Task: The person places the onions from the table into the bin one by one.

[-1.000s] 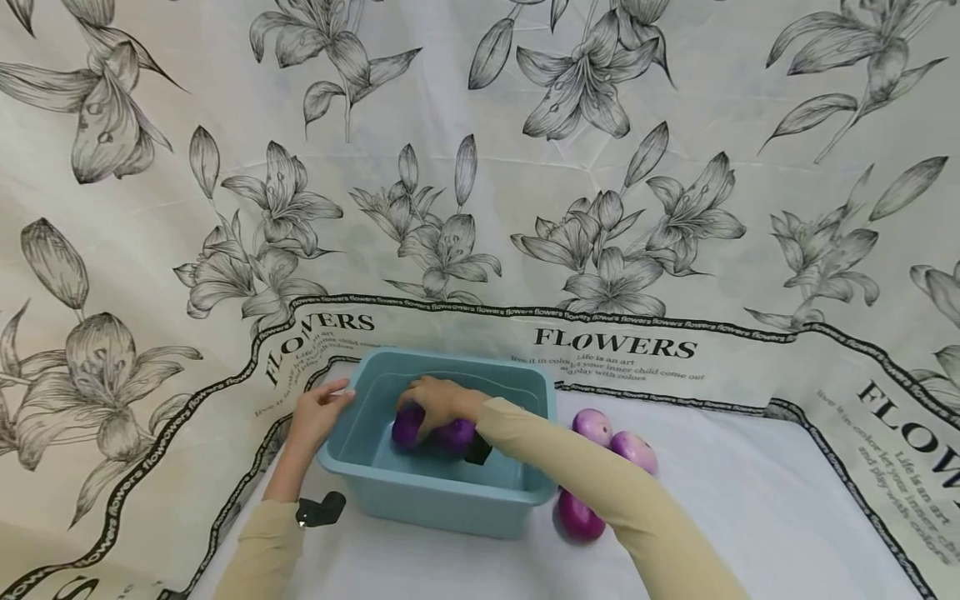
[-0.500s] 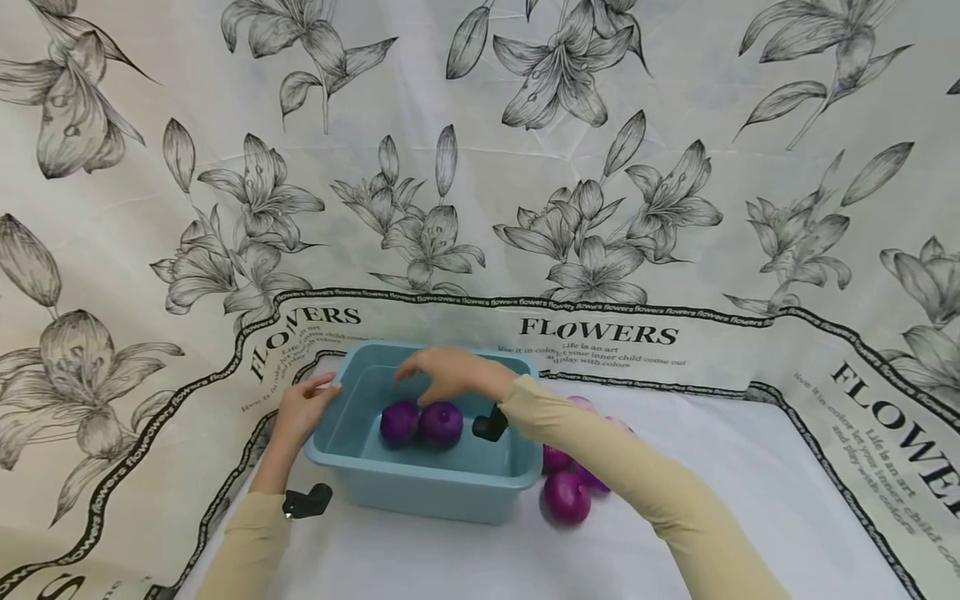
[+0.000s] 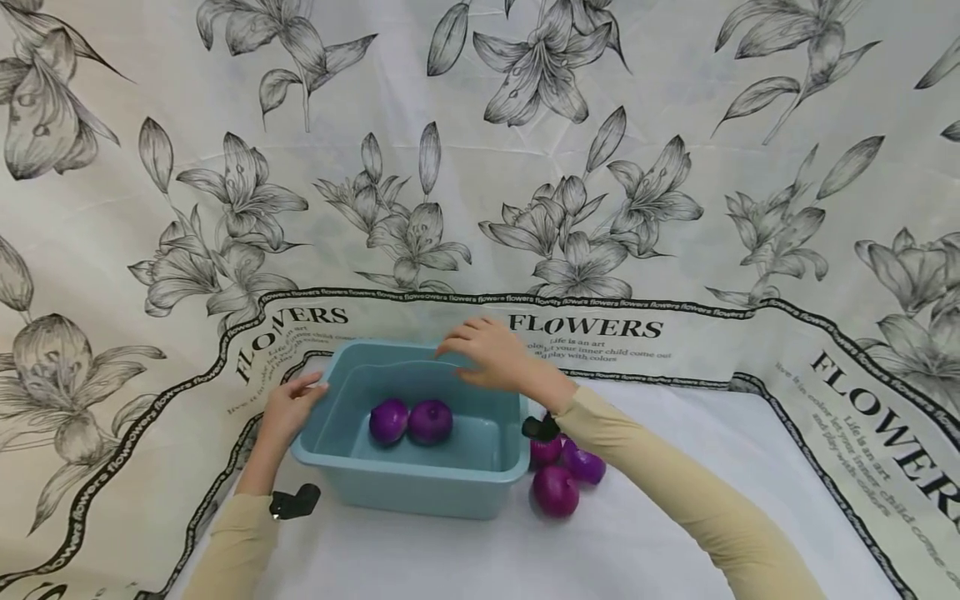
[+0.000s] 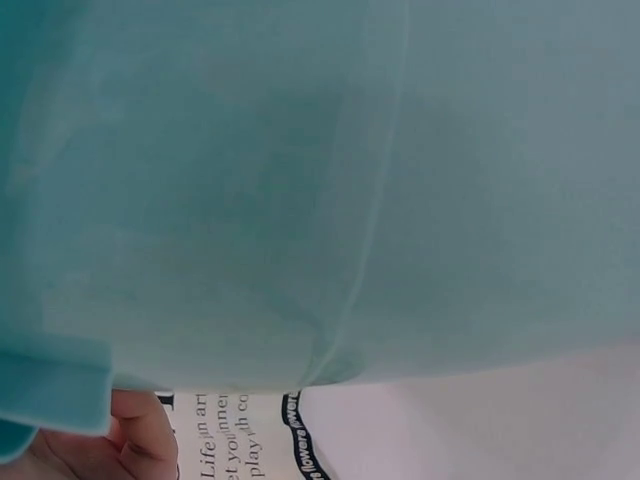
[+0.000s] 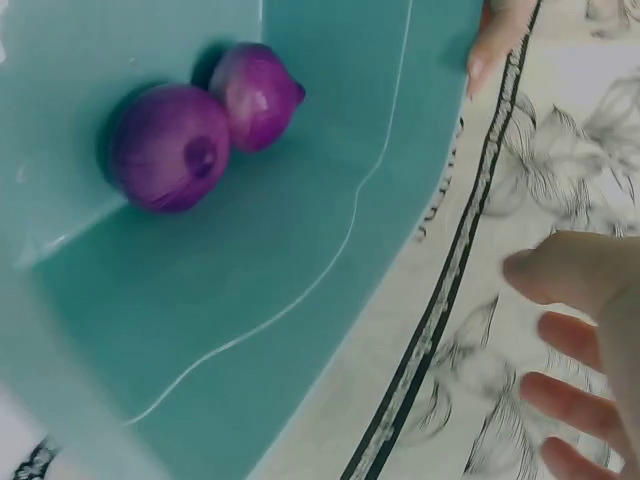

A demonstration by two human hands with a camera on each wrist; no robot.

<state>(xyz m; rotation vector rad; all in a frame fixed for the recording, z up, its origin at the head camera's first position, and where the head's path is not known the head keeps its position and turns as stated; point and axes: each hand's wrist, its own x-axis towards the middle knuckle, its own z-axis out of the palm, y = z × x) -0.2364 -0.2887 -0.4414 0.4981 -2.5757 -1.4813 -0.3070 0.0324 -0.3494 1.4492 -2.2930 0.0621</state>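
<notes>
A blue-green plastic tub (image 3: 397, 492) stands on the white cloth, with two red onions inside: one onion (image 3: 388, 421) on the left touching another onion (image 3: 431, 422). My left hand (image 3: 288, 412) holds the tub's left rim; in the left wrist view its fingers (image 4: 145, 440) show below the rim. My right hand (image 3: 491, 357) hovers over the tub's back right side, fingers spread and loosely bent, holding nothing. In the right wrist view its fingers (image 5: 575, 400) are apart from the tub wall.
Right of the tub more red onions lie close together, a front onion (image 3: 555, 492) and a right onion (image 3: 583, 462) among them; my right forearm and wrist camera partly cover the group. A flower-printed cloth (image 3: 480, 208) hangs behind and at both sides.
My right hand has let go of an onion inside the tub, risen and moved right toward the back right rim. My left hand stays on the left rim. The head view has shifted slightly.
</notes>
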